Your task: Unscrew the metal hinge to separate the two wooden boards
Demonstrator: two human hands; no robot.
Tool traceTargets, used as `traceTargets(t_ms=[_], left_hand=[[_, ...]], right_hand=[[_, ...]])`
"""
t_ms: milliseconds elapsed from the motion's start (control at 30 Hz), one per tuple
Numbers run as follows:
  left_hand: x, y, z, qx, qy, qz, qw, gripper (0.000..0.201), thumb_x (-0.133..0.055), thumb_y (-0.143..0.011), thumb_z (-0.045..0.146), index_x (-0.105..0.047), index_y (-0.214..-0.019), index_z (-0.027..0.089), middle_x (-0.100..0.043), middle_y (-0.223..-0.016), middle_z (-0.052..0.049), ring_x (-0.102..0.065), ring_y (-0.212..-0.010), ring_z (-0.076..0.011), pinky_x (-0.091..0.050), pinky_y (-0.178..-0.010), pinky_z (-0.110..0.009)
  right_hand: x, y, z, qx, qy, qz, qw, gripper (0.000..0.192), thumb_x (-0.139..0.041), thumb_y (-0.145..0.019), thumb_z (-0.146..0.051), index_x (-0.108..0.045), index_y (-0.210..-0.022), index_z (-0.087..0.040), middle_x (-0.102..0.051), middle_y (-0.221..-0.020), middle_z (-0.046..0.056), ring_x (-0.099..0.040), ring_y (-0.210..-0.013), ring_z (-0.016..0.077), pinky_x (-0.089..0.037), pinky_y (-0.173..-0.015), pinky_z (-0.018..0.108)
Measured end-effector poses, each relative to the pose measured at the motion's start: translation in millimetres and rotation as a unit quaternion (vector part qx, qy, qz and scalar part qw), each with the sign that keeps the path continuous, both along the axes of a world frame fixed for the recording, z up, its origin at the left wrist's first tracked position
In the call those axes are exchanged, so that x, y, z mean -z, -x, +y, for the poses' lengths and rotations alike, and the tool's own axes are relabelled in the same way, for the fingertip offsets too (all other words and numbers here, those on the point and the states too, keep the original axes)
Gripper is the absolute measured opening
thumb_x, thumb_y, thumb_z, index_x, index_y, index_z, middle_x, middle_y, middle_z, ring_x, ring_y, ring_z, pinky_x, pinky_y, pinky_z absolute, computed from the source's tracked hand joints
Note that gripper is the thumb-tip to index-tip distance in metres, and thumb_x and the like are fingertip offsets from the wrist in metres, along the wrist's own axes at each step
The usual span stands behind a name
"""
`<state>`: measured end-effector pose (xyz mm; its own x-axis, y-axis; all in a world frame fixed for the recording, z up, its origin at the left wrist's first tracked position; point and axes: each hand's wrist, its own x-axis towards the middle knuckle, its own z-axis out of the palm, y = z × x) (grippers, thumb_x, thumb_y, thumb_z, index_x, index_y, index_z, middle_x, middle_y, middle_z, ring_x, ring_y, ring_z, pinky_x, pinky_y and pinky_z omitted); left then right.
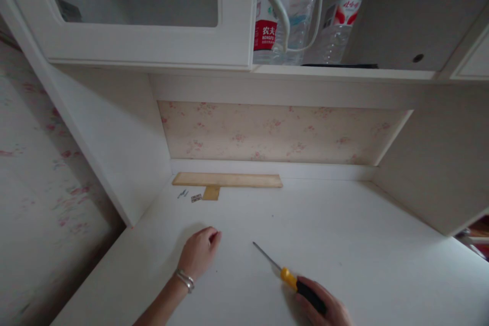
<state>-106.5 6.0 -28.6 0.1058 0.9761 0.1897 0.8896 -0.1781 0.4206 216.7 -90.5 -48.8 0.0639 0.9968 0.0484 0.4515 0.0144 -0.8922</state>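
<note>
My right hand (324, 305) is wrapped round the black and yellow handle of a screwdriver (289, 278) at the lower right of the table. Its thin metal shaft slants up and left, with the tip near the middle of the tabletop. My left hand (199, 251), with a silver bracelet at the wrist, rests on the table as a loose fist; no object shows in it. Beyond it lie a long flat wooden strip (229, 180), a small square wooden piece (211, 193), a pair of small hinges (196, 197) and a few screws (183, 194).
The white tabletop (344, 234) runs back to a wallpapered wall (267, 132) between two side panels. Overhead, a cabinet holds several plastic bottles (347, 15), with a glazed door (153, 43) at left. A pale curved tube (275, 0) hangs before the bottles.
</note>
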Motion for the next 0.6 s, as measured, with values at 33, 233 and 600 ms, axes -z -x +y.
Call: traceTargets(t_ms=[33,233,600], left_hand=[[1.8,-0.5,-6.6,-0.017,0.020,-0.026,0.999,0.040,-0.032,-0.088,0.048,-0.054,-0.067,0.021,-0.059,-0.062,0.000,-0.054,-0.058,-0.0135,-0.034,-0.056,-0.024],[14.4,2.9,-14.8,-0.052,0.079,-0.118,0.989,0.053,-0.031,-0.084,0.057,-0.041,-0.049,0.017,-0.043,-0.046,0.002,-0.042,-0.048,-0.0112,-0.024,-0.051,-0.024],[20.4,11.6,-6.9,-0.024,0.094,-0.181,0.979,0.050,-0.032,-0.084,0.050,-0.047,-0.051,0.016,-0.045,-0.049,0.001,-0.040,-0.052,-0.0119,-0.023,-0.053,-0.025]], right_hand=[[1.7,7.9,4.2,0.007,-0.001,0.004,1.000,0.033,-0.062,-0.069,-0.044,-0.070,-0.095,-0.024,-0.069,-0.097,0.006,-0.063,-0.088,0.0231,-0.050,-0.078,0.029],[0.6,81.5,60.5,0.022,-0.055,0.008,0.998,0.033,-0.048,-0.079,-0.035,-0.062,-0.104,-0.018,-0.060,-0.103,0.010,-0.060,-0.084,0.0194,-0.049,-0.075,0.030],[-11.2,209.1,132.5,-0.087,-0.116,-0.213,0.966,0.030,-0.047,-0.074,-0.013,-0.059,-0.101,-0.014,-0.047,-0.120,0.012,-0.058,-0.093,0.0174,-0.043,-0.085,0.026]])
